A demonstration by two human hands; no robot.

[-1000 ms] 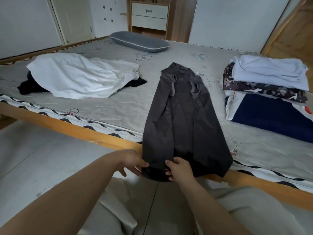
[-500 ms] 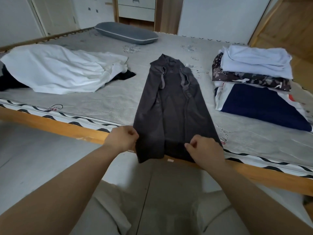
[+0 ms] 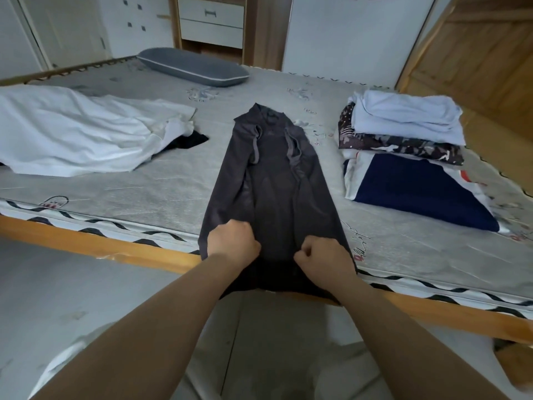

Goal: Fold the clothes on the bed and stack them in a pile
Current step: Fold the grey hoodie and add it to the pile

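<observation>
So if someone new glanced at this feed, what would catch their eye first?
Both hands, left hand and right hand, grip the near end of a dark shirt laid lengthwise mid-bed. A folded pile sits right; a rumpled white garment lies left.

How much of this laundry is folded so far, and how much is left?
Done: a pile of folded clothes sits on the bed's right side. In hand: both the left hand and right hand grip the dark shirt, sleeves already folded in. Left: a loose white garment with something black under it.
</observation>
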